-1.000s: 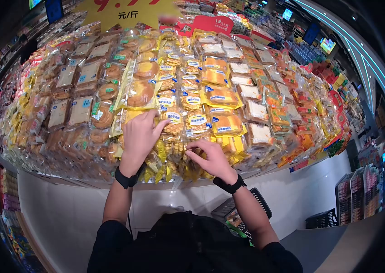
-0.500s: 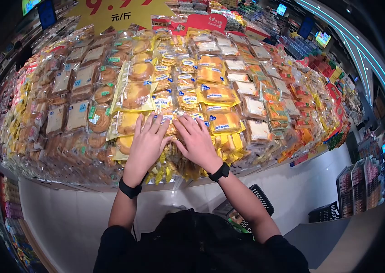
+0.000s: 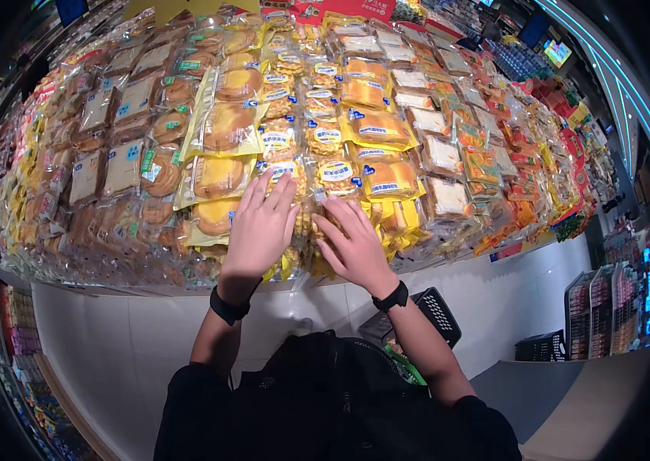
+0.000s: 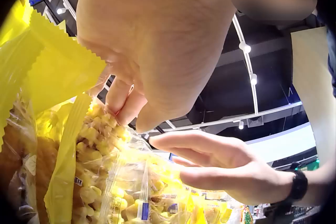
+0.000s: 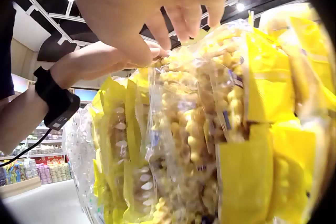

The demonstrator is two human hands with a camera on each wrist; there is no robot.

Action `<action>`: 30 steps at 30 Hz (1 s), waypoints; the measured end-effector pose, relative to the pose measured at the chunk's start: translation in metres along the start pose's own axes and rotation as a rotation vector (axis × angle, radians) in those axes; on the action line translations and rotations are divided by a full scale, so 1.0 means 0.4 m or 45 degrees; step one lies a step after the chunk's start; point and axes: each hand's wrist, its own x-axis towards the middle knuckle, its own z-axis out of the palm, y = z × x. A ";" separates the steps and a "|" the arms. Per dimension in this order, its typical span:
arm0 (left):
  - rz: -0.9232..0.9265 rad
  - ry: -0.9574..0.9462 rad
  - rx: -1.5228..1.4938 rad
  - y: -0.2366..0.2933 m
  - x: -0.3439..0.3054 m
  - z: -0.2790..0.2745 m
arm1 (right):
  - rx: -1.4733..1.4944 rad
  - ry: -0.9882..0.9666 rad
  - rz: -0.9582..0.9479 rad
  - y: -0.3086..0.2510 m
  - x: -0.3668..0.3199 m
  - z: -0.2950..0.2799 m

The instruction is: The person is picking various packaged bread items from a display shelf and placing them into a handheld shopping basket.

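In the head view the left hand (image 3: 258, 230) lies with extended fingers on a clear packet of waffle-like pastry (image 3: 282, 175) at the front of the stack. Beside it the right hand (image 3: 355, 250), fingers lightly bent, touches the front edge below another such packet (image 3: 336, 175). The left wrist view shows the left hand (image 4: 152, 45) with its fingertips on the clear packets (image 4: 100, 145), and the right hand (image 4: 220, 163) beyond. In the right wrist view the right hand's fingers (image 5: 184, 22) rest at the top of the clear packets (image 5: 194, 124).
Yellow-edged bread packets (image 3: 217, 177) lie left of the hands, with more yellow packets (image 3: 390, 180) to the right. White sliced-cake packets (image 3: 448, 198) stand further right. A shopping basket (image 3: 436, 315) is on the floor below the display; a dark basket (image 3: 540, 347) stands at the right.
Since half a second ago both hands have drawn slightly apart, and the right hand's fingers have shifted toward the front edge. The head view has tilted down a little.
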 end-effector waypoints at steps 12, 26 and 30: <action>0.174 0.186 -0.525 0.141 0.054 -0.007 | 0.233 -0.174 1.007 0.041 -0.636 -0.013; 0.319 -1.876 -1.228 0.654 -0.166 0.549 | -0.614 0.193 2.050 -0.073 -1.463 0.016; 0.240 -2.049 -1.430 0.833 -0.256 0.663 | -0.019 0.093 2.406 -0.017 -1.564 -0.057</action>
